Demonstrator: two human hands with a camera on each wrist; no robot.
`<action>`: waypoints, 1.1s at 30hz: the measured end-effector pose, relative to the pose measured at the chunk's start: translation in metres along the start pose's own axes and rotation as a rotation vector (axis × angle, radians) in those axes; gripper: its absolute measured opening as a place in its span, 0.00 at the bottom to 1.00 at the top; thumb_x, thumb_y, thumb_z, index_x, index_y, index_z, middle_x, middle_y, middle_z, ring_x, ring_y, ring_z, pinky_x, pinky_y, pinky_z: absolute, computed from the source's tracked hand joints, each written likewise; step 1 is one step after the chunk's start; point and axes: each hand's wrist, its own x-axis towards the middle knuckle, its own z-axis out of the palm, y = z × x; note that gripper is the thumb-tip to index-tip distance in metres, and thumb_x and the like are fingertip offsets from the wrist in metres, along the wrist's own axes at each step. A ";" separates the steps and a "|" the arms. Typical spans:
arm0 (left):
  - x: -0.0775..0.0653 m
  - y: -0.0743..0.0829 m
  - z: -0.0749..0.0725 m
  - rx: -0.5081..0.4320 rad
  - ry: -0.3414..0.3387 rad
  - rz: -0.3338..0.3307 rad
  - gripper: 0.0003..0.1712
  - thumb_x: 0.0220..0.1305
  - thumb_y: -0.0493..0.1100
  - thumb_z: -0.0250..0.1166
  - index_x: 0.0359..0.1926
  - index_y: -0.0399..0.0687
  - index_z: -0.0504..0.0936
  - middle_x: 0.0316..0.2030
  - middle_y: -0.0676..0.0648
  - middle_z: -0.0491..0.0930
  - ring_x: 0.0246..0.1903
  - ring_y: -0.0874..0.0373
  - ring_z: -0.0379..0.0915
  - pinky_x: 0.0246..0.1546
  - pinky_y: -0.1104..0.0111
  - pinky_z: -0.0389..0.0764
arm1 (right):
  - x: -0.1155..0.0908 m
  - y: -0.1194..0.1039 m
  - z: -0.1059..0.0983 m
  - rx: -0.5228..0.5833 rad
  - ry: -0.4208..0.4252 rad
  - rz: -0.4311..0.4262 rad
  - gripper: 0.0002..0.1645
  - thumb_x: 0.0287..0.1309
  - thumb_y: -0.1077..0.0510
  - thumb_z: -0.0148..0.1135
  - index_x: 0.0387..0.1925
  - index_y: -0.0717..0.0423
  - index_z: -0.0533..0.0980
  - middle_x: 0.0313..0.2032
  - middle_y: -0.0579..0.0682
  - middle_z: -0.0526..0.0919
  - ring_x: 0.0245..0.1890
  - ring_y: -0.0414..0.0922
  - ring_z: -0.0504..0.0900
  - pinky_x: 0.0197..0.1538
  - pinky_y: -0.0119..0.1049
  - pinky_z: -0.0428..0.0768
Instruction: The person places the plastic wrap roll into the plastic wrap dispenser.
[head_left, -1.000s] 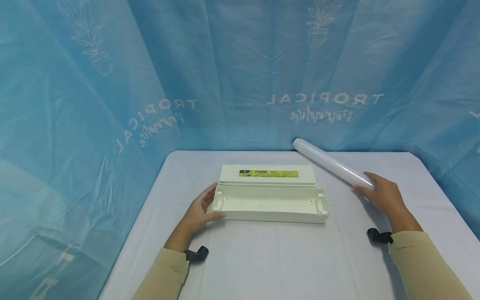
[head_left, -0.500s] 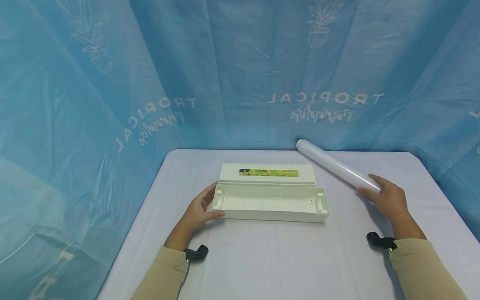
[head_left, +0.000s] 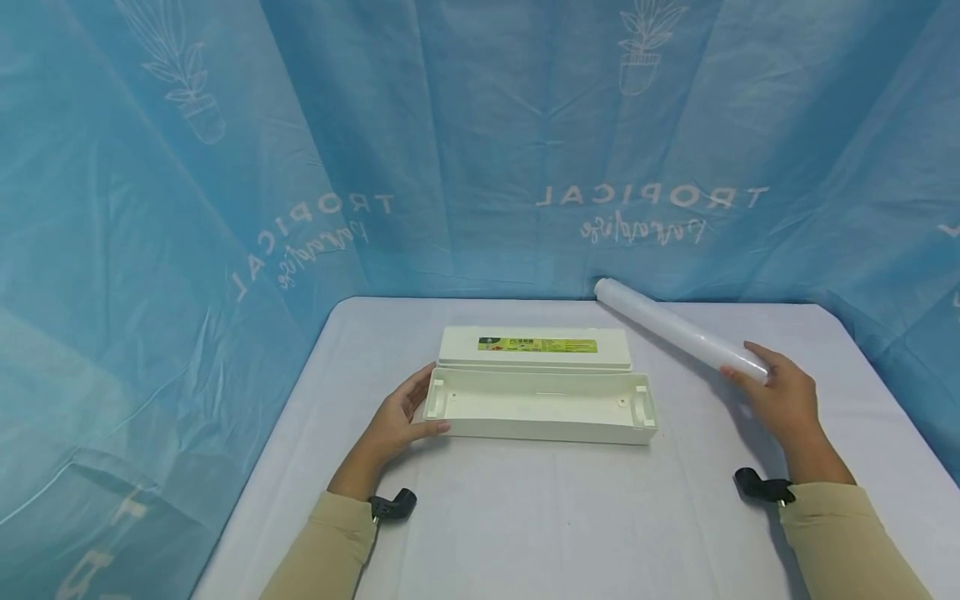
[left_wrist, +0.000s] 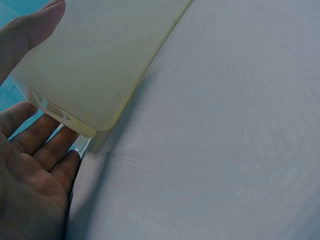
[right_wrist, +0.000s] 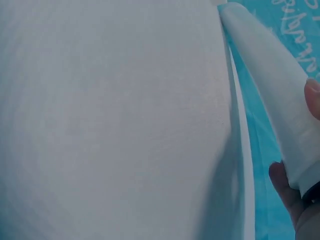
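Observation:
A white plastic-wrap dispenser box (head_left: 555, 431) lies with its hollow side up on the table. Its lid (head_left: 461, 348), with a green and yellow label, lies back along the far edge. My left hand (head_left: 390, 427) holds the box's left end, thumb on the front wall and fingers round the end; the left wrist view shows that thumb over the box wall (left_wrist: 115, 55). To the right, my right hand (head_left: 789, 402) grips the near end of a roll of plastic wrap (head_left: 675, 327). The roll slants away toward the table's back edge. In the right wrist view thumb and fingers straddle the roll (right_wrist: 272, 80).
A white cloth covers the table (head_left: 570, 525). Blue printed curtain (head_left: 480, 150) hangs directly behind the table and along its sides. Each wrist carries a small black camera mount, such as the right mount (head_left: 761, 485).
My right hand has shifted slightly rightward with the plastic-wrap roll, mostly in the first half second. The left hand and the box have stayed in place.

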 end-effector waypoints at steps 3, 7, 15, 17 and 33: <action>0.000 -0.001 0.000 -0.003 -0.003 0.001 0.61 0.53 0.38 0.85 0.83 0.48 0.58 0.79 0.46 0.59 0.78 0.50 0.51 0.76 0.62 0.58 | -0.002 -0.003 -0.001 0.022 0.026 0.008 0.48 0.70 0.40 0.70 0.77 0.65 0.65 0.68 0.76 0.69 0.60 0.73 0.71 0.53 0.74 0.74; 0.000 -0.002 -0.001 -0.007 -0.006 0.003 0.61 0.54 0.37 0.84 0.83 0.48 0.58 0.79 0.46 0.60 0.78 0.50 0.52 0.76 0.62 0.58 | -0.004 -0.005 -0.001 0.039 0.040 0.034 0.47 0.69 0.39 0.69 0.76 0.64 0.66 0.68 0.76 0.69 0.60 0.72 0.71 0.52 0.72 0.75; 0.000 -0.002 -0.001 0.009 0.000 -0.004 0.62 0.52 0.38 0.85 0.82 0.49 0.59 0.79 0.47 0.59 0.78 0.51 0.52 0.75 0.64 0.58 | -0.006 -0.002 0.002 0.106 0.082 0.109 0.48 0.66 0.39 0.73 0.76 0.61 0.68 0.70 0.72 0.70 0.62 0.68 0.72 0.53 0.69 0.76; 0.000 -0.002 -0.001 0.013 0.001 -0.006 0.62 0.52 0.39 0.86 0.82 0.50 0.60 0.79 0.47 0.59 0.78 0.52 0.51 0.75 0.64 0.58 | -0.007 -0.002 0.003 0.124 0.097 0.125 0.47 0.65 0.40 0.73 0.76 0.59 0.69 0.70 0.70 0.70 0.63 0.67 0.72 0.54 0.67 0.76; 0.000 -0.003 -0.002 0.014 -0.003 -0.006 0.62 0.53 0.41 0.86 0.83 0.52 0.59 0.79 0.49 0.59 0.78 0.51 0.51 0.75 0.63 0.58 | -0.013 -0.018 0.000 0.229 0.147 0.217 0.47 0.64 0.35 0.72 0.77 0.49 0.70 0.74 0.56 0.69 0.67 0.57 0.70 0.56 0.46 0.81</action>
